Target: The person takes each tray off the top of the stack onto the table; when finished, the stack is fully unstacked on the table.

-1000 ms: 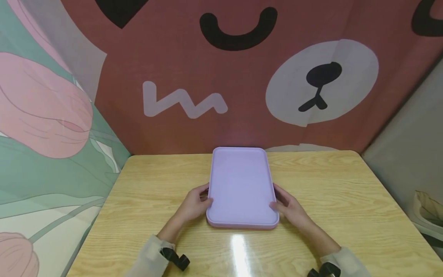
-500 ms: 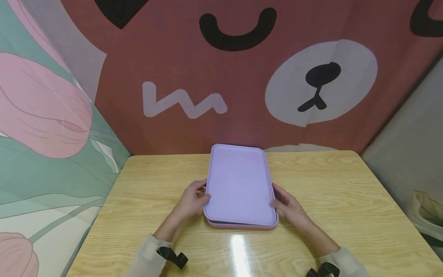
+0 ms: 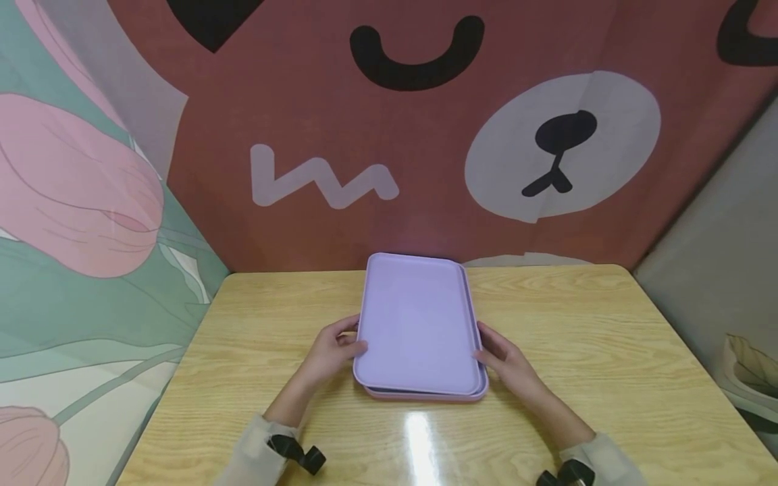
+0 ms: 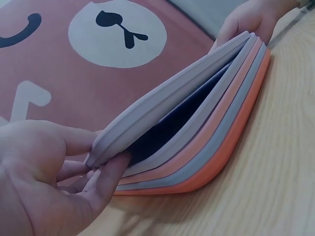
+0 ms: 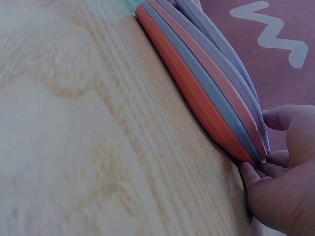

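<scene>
While facing a bear-print cloth (image 3: 316,115), with lower trays (image 4: 226,120) in lavender, pink, grey and orange underneath, pinches the left edge of the top lavender tray (image 3: 416,324) with the left hand (image 3: 328,351) and grips the lower trays' right side with the right hand (image 3: 513,370). Holds the top lavender tray tilted between both hands, raised at left, down at right. Stacked close to the far edge of the tabletop (image 3: 583,351), with room at both sides and in front.

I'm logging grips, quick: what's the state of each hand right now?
Left hand: holding the top lilac tray by its edge, that side raised.
Right hand: holding the tray stack at its right edge.
</scene>
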A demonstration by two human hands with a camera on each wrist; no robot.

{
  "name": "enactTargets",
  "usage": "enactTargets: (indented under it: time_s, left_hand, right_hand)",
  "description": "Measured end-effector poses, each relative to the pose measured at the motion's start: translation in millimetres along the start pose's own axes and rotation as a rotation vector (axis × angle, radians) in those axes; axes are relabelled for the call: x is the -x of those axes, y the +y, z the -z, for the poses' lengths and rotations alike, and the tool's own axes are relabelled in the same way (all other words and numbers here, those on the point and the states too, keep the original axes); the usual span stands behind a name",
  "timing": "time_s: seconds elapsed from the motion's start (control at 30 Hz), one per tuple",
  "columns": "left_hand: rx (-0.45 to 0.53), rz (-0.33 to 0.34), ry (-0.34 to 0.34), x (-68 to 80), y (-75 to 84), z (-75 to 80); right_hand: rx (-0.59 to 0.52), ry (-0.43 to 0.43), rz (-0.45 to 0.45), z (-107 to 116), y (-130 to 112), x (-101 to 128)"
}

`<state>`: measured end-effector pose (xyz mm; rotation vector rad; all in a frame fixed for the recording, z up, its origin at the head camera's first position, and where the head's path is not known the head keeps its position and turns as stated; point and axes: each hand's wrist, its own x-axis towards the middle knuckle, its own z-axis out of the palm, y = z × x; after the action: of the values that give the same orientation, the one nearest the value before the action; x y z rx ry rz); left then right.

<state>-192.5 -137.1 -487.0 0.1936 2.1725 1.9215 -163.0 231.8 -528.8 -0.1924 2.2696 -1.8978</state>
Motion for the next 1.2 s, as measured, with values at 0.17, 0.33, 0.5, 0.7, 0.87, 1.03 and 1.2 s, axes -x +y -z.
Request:
enactTargets:
  time_s: [0.17,0.33,0.5,0.7,0.87,1.03,1.2]
  left_hand:
    - [0.037,0.028,0.024,2.8,-3.5,2.6]
    - [0.092,0.040,0.067,3.5,-10.3,4.0]
    - [0.204,0.051,0.074,3.9,-18.0,5.9]
    - [0.215,0.070,0.038,5.0,-19.4,9.2]
    - [0.199,0.089,0.019,5.3,-18.4,10.4]
    - [0.213,0.109,0.038,5.0,-19.6,9.7]
    - [0.241,0.097,0.086,3.9,-19.9,7.2]
  right_hand:
    - [-0.012,-0.003,0.020,1,0,1]
    - [-0.029,-0.005,0.044,1,-2,2]
    - [-0.040,-0.010,0.067,1,-1,2]
    - [-0.039,-0.007,0.087,1,1,0]
    - [-0.042,-0.007,0.101,1,2,-1]
    - [-0.048,-0.004,0.093,0,4,-1]
    - [-0.059,-0.004,0.100,1,5,-1]
